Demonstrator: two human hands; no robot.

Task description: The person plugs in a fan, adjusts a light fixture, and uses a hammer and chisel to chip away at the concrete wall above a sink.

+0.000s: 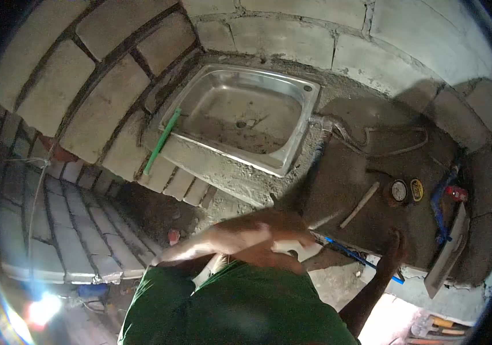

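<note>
My left hand (289,230) is in front of my green shirt, below the steel sink (240,155); its fingers are blurred, and what it holds, if anything, cannot be made out. Over the front edge of the dark counter (338,172) on the right is my right hand (395,244), seen edge-on, its finger shape unclear. Close to it lies a blue rod (364,260) along the counter edge. A wooden stick (360,205), a round tin (397,191) and a yellow-and-black round item (416,190) rest on the counter beyond my right hand.
A green strip (162,141) lies across the sink's left rim. A grey hose (372,153) runs over the counter from the sink. At the right are a blue tool (442,207), a red item (456,193) and a flat board (448,253). Block walls surround the sink; a bright lamp (44,309) shines lower left.
</note>
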